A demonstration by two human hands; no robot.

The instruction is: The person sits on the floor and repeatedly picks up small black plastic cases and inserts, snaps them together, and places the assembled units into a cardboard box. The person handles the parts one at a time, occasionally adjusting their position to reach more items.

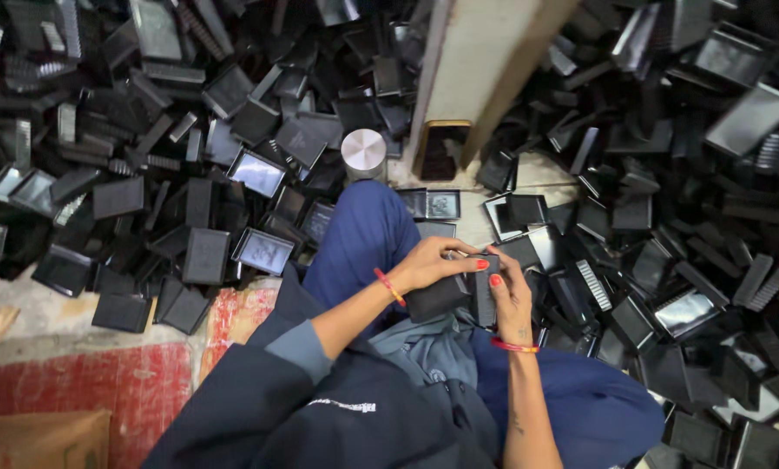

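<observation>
Heap of black plastic trays fills the floor from 9 o'clock round over 12 to 4 o'clock, packed edge to edge, little bare room. Pale upright post at 12 splits the heap. Red mat at 8 o'clock is the one open patch, w/ cardboard corner at its lower edge. Blue-trousered knee points to 12, round silver cap just past it. Centre: left hand & right hand close together, both clamped on a black tray piece over the lap, fingertips meeting at its top edge.
</observation>
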